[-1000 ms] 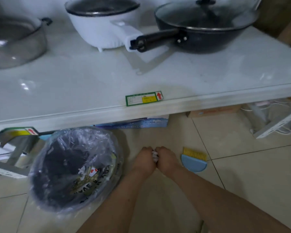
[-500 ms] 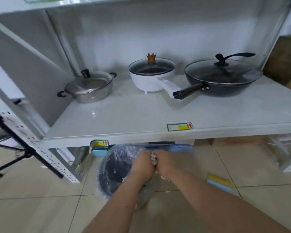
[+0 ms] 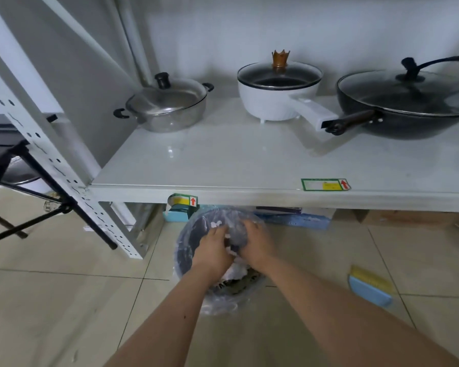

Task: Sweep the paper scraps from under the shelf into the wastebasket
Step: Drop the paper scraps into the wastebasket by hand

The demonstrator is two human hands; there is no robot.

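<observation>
Both over the bin (image 3: 186,250) on the floor just in front of the shelf (image 3: 249,165): left hand (image 3: 214,250) and right hand (image 3: 257,246) side by side, palms down, fingers loosely curled and parting, white scraps (image 3: 217,224) showing between and under them, some already on the liner below. Best done low and centred over the mouth, opening the fingers slowly, rubbing palms so clinging bits drop inside, not onto the tiles; cannot tell whether any scraps lie under the shelf. Brush (image 3: 370,286) flat on the floor well to the right, untouched. Against half a second ago: then pressed together around the wad at the bin's near edge, now apart and further over the opening, with paper falling; view closer
</observation>
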